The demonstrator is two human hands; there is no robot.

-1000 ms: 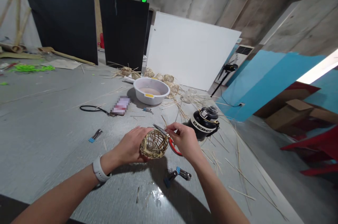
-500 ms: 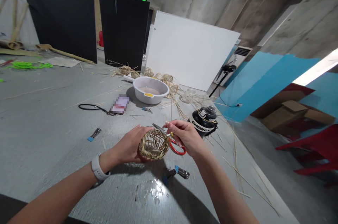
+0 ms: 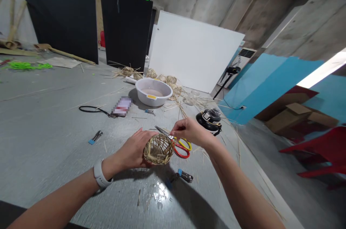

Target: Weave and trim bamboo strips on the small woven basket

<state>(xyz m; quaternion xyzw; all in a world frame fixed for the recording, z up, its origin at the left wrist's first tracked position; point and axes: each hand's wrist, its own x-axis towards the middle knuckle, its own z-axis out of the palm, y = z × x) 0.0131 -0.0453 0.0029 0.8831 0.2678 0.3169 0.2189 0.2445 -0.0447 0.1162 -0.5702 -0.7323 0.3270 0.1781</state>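
A small round woven basket (image 3: 159, 149), made of thin bamboo-like strips, is tilted so its opening faces me. My left hand (image 3: 137, 148) wraps around its left side and grips it. At the basket's upper right edge, my right hand (image 3: 189, 132) has its thumb and fingers pinched together. Whatever lies between those fingertips is too small to make out. Scissors (image 3: 182, 152) with red and yellow handles are behind and beside the basket, partly covered by the right hand; their blades point to the upper left.
Metal clips with blue ends (image 3: 185, 175) lie nearby, another clip (image 3: 96, 137) further left. Beyond are a phone (image 3: 122, 107) with a strap, a white basin (image 3: 154, 92) of water, and woven balls (image 3: 171, 79). A black bottle (image 3: 208, 120) stands right, among loose strips.
My right hand has shifted slightly up and to the right, uncovering the yellow scissor handle and covering more of the bottle. My left hand keeps hold of the basket, which has turned slightly.
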